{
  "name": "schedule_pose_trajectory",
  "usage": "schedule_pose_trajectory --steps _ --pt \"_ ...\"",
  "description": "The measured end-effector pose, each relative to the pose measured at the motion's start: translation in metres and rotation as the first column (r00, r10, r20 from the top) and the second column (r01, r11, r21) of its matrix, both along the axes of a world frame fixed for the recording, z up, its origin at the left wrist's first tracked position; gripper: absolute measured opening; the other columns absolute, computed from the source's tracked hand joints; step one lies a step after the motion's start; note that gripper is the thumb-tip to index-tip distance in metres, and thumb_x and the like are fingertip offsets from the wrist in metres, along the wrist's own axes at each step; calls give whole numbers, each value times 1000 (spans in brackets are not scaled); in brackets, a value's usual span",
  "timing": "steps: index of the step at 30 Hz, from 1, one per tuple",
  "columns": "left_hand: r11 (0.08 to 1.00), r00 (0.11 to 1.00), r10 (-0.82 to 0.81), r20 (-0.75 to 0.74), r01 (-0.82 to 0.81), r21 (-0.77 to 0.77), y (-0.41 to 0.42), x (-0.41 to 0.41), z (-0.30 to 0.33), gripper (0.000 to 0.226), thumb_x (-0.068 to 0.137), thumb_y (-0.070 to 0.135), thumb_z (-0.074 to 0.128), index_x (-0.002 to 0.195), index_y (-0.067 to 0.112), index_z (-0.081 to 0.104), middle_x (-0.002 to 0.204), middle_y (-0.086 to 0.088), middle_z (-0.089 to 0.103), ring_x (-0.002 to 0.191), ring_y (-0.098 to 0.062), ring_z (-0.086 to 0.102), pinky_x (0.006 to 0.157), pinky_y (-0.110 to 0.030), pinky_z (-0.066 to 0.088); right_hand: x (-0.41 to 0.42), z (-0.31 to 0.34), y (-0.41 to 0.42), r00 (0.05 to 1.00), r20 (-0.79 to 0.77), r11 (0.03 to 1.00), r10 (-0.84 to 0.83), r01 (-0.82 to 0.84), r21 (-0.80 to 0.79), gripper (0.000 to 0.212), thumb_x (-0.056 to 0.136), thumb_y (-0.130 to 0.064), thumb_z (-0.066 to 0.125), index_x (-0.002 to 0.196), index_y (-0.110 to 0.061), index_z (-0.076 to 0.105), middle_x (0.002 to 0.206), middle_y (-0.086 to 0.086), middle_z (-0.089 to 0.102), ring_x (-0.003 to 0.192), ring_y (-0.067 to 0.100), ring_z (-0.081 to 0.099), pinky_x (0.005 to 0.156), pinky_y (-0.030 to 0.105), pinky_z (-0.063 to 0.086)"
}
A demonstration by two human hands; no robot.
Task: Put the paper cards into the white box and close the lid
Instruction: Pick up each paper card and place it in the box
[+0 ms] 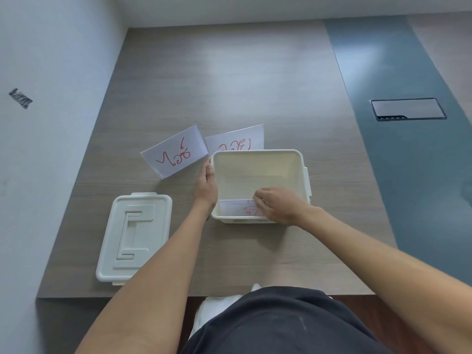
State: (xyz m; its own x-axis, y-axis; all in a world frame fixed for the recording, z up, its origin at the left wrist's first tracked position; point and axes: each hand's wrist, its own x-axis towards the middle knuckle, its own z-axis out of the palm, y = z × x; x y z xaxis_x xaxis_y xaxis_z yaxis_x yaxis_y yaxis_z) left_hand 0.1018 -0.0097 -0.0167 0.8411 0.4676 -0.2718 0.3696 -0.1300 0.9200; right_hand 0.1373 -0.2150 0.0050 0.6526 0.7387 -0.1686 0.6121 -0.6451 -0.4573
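The white box (293, 159) stands open in the middle of the table. My left hand (207, 186) rests flat against its left outer wall. My right hand (277, 205) reaches over the near rim, with its fingers pinched on a paper card (235, 207) with red writing, which stands against the box's inner near wall. Two more paper cards with red writing lie on the table: one (176, 152) to the upper left of the box, the other (236, 140) behind it, partly hidden by the far rim. The white lid (132, 236) lies flat on the table, left of the box.
A wall runs along the table's left side. At the far right, a blue-grey strip of the table holds a dark rectangular hatch (408, 109). The table's near edge (127, 297) is close to my body.
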Motion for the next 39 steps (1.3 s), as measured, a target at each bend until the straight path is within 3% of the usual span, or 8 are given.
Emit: schedule_pose_trajectory --steps 3,9,16,19,22,27,31,39 --pt "1000 1000 -1 -7 1 -2 0 1 -1 50 110 37 23 156 23 36 159 6 41 147 -11 35 123 -37 26 25 2 12 992 59 986 -112 103 134 38 96 -30 38 83 -6 63 80 9 62 74 32 59 66 41 47" --pt "1000 1000 11 -4 -11 -16 -1 1 2 49 110 37 24 154 22 40 156 5 44 143 -8 38 123 -35 28 99 16 60 918 184 893 -350 268 362 23 94 -19 49 89 -5 66 92 15 61 87 35 58 75 41 46" --pt "1000 1000 20 -10 -20 -16 -1 2 1 49 110 38 25 153 22 41 154 5 47 142 -9 41 121 -33 30 152 -1 103 953 164 963 -253 265 -57 44 99 -31 48 139 -12 49 144 12 42 132 32 39 108 43 27" --pt "999 999 32 -4 -32 -20 -2 2 2 47 111 34 26 153 23 41 153 8 47 135 -1 41 111 -20 30 158 -9 111 970 167 961 -178 208 -181 35 100 -22 44 132 -12 53 137 13 51 127 33 46 107 42 25" --pt "999 999 33 0 -33 -13 -2 3 1 46 111 33 26 153 22 41 152 8 48 133 0 41 109 -18 29 161 -9 114 972 182 965 -149 183 -190 32 92 -5 44 119 -11 59 120 12 62 114 32 54 98 40 29" --pt "999 999 35 -1 -35 -24 -1 3 2 45 111 33 27 152 23 44 146 11 51 130 0 45 105 -15 32 164 -7 108 976 190 978 -103 134 -158 30 89 3 46 111 -10 62 111 12 63 106 32 60 89 38 32" --pt "1000 1000 22 -9 -23 -13 -2 3 5 45 111 34 26 152 25 41 150 10 48 132 0 41 109 -18 29 163 -3 95 969 215 986 -120 141 -86 28 96 -2 42 116 -10 60 112 13 61 103 35 59 80 35 30" --pt "1000 999 -10 -40 9 -25 0 0 8 50 110 39 24 156 27 36 159 10 40 145 -6 34 121 -30 24 160 43 73 927 315 978 -203 176 110 36 100 -10 44 133 -18 57 117 13 62 105 36 58 88 39 36"
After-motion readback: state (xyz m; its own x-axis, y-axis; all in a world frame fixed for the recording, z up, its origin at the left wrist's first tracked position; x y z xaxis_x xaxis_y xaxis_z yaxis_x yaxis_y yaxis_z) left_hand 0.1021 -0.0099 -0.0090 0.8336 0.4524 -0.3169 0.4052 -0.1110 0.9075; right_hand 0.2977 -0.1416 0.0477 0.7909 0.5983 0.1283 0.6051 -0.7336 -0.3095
